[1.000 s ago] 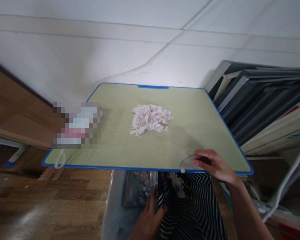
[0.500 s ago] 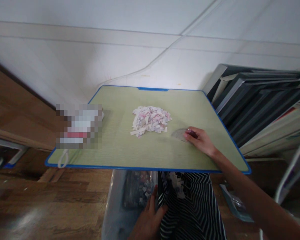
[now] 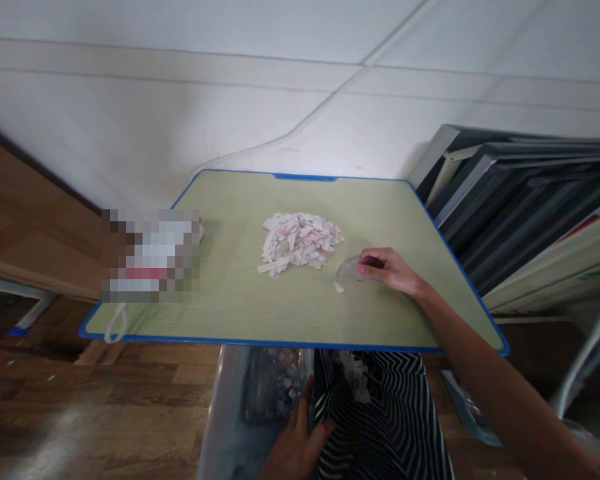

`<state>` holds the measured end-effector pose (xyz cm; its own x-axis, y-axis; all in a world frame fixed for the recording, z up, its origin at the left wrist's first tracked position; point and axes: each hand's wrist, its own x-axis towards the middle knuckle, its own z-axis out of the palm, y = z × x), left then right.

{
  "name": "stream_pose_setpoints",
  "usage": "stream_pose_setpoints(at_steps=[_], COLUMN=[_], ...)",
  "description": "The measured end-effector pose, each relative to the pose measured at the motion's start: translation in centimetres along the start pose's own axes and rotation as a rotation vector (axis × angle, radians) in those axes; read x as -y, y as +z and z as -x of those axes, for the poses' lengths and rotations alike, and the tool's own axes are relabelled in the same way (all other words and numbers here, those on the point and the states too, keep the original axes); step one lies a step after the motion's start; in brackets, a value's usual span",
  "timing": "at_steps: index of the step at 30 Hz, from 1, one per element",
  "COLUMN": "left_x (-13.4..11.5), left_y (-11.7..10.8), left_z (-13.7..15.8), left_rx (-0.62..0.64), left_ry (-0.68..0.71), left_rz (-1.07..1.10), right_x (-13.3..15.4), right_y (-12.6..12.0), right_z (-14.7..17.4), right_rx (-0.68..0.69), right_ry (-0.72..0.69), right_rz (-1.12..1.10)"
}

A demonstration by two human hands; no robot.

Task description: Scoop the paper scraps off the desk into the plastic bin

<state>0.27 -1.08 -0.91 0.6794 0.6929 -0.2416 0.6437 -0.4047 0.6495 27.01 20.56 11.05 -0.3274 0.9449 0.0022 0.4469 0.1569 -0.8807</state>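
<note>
A pile of pinkish-white paper scraps [image 3: 303, 241] lies at the middle of the table. Right of it, my right hand [image 3: 387, 267] is closed on a grey, see-through half-round piece [image 3: 349, 268], whose exact kind I cannot make out; its rounded edge faces the pile. One loose paper scrap [image 3: 339, 287] lies just in front of this piece. Below the table's front edge, my left hand [image 3: 300, 437] has its thumb and forefinger stretched apart. It rests between a clear plastic box [image 3: 220, 413] and black-and-white striped fabric [image 3: 395, 420]; its other fingers are hidden.
The pale green table [image 3: 220, 300] has a blue rim and stands against a white wall. A blurred-out package [image 3: 155, 257] with a white loop lies at its left side. Dark framed panels [image 3: 520, 193] lean at the right, and a cardboard box [image 3: 35, 220] stands left.
My right hand has moved a little left with the half-round piece, closer to the pile. A loose scrap now shows in front of it. My left hand has hardly moved.
</note>
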Motion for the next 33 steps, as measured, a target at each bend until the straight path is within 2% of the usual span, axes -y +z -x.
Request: stream_pose_setpoints(at_steps=[9, 12, 14, 18, 21, 29, 33], left_x=[0.0, 0.1, 0.2, 0.5, 0.5, 0.1, -0.1], left_y=[0.3, 0.5, 0.7, 0.9, 0.8, 0.2, -0.1], left_z=[-0.2, -0.2, -0.2, -0.2, -0.2, -0.1, -0.2], left_rx=[-0.009, -0.007, -0.013, -0.034, -0.022, 0.0, 0.012], left_ry=[-0.005, -0.018, -0.014, 0.008, 0.005, -0.007, -0.022], left_rz=[-0.001, -0.016, -0.019, -0.006, 0.007, 0.0, -0.003], right_x=[1.4, 1.8, 1.8, 1.7, 1.5, 1.5, 1.4], right_y=[-1.0, -1.1, -0.8, 0.2, 0.6, -0.6, -0.9], right_z=[2.2, 2.6, 2.5, 1.8, 1.6, 2.6, 2.8], right_rx=[0.37, 0.443, 0.372, 0.114, 0.103, 0.539, 0.62], right_ry=[0.009, -0.014, -0.031, -0.024, -0.015, -0.054, -0.064], right_rz=[0.065, 0.063, 0.043, 0.019, 0.043, 0.081, 0.041])
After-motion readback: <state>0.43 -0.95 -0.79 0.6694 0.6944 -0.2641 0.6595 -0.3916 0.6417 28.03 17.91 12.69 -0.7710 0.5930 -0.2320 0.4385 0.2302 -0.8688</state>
